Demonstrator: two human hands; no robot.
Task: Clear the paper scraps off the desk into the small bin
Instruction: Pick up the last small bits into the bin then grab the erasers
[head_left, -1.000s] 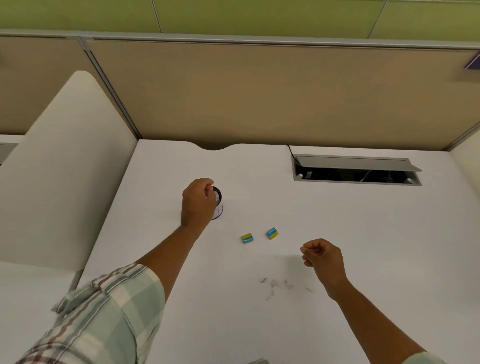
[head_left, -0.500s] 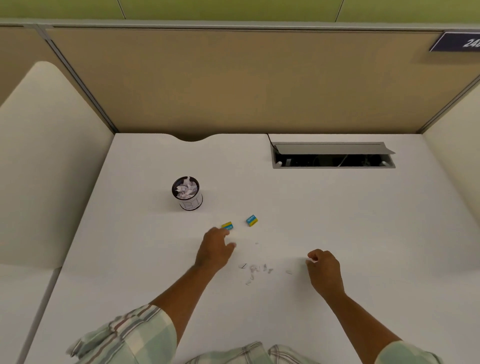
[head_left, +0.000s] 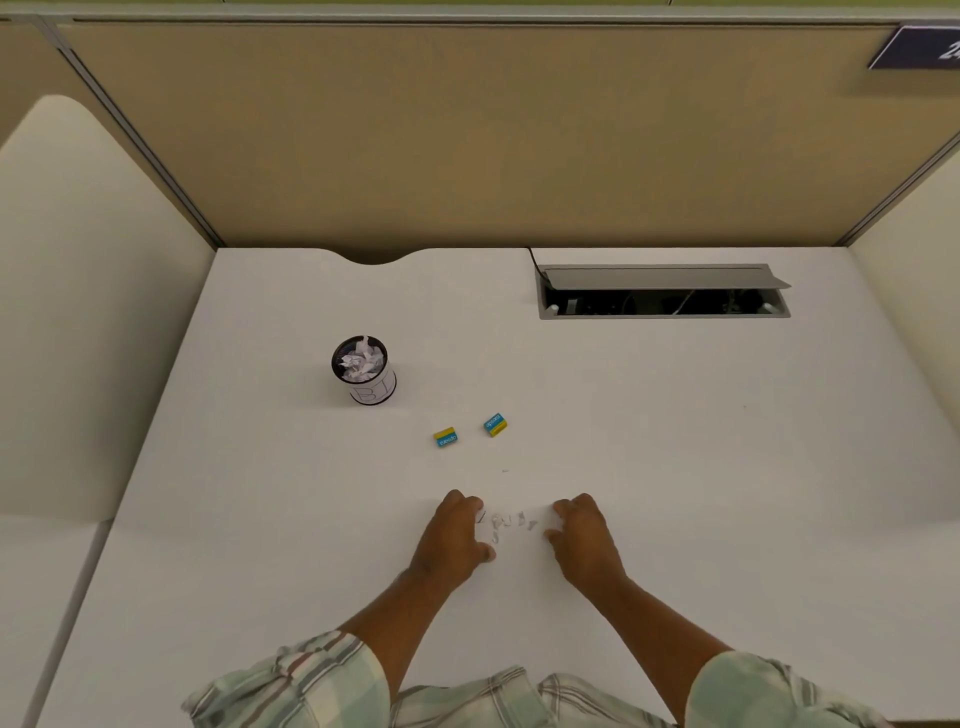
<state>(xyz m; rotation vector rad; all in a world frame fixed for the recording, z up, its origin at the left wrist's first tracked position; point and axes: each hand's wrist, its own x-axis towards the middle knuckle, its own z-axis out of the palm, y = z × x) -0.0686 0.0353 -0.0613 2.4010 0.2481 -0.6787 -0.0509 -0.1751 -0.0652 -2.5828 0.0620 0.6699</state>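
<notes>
Scraps (head_left: 506, 522) of paper, tiny and pale against the white tabletop (head_left: 675, 441), lie in a loose cluster right between my two hands, on the near side of the small bin (head_left: 366, 371) and well apart from it. I bracket them from both sides, I judge, because bits this small scatter easily and are better herded into one pile than picked up singly.

My left hand (head_left: 454, 540) sits just left of the cluster, fingers (head_left: 470, 506) curled down onto the surface with the thumb low and pointing toward the scraps; it holds nothing that I can see. My right hand (head_left: 584, 535) mirrors it on the other side, fingers bent and loosely cupped, also not visibly holding anything, though whether a scrap hides under either palm I cannot tell.

Nearer the bin than the scraps, two small blue-and-yellow erasers (head_left: 470, 431) lie side by side but not touching, roughly on the line from my hands to the bin. They are not paper, so I judge they stay put, and any sweep should keep clear of them.

The bin stands upright and already shows crumpled white paper up to its dark rim, so most of the clearing looks done and this cluster seems to be the last of it. Far behind the bin, toward the partition, the cable hatch (head_left: 662, 291) gapes open; stray scraps flicked that way could drop in.
</notes>
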